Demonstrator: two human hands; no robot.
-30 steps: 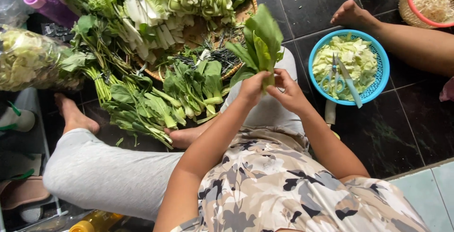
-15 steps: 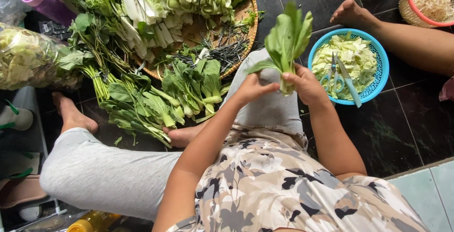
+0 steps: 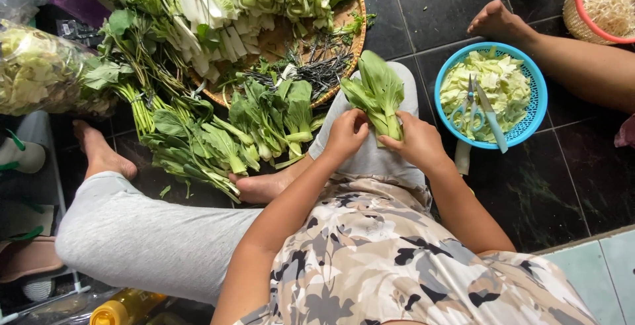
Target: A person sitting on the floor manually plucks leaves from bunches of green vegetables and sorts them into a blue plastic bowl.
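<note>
Above my lap, my left hand [image 3: 345, 134] and right hand [image 3: 418, 142] closed their fingers on a leafy green bunch [image 3: 377, 93], hemmed between the woven tray's rim [image 3: 359, 30] and the blue basket [image 3: 534, 116], with bare dark floor tiles [image 3: 569, 179] open rightward.

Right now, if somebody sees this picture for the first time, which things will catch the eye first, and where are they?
In the middle, the left hand and right hand hold a bunch of green leafy stalks above the lap. To the upper left, a round woven tray is heaped with green and white vegetables. On the right, a bright blue plastic basket of pale chopped leaves stands on the dark tiled floor.
</note>
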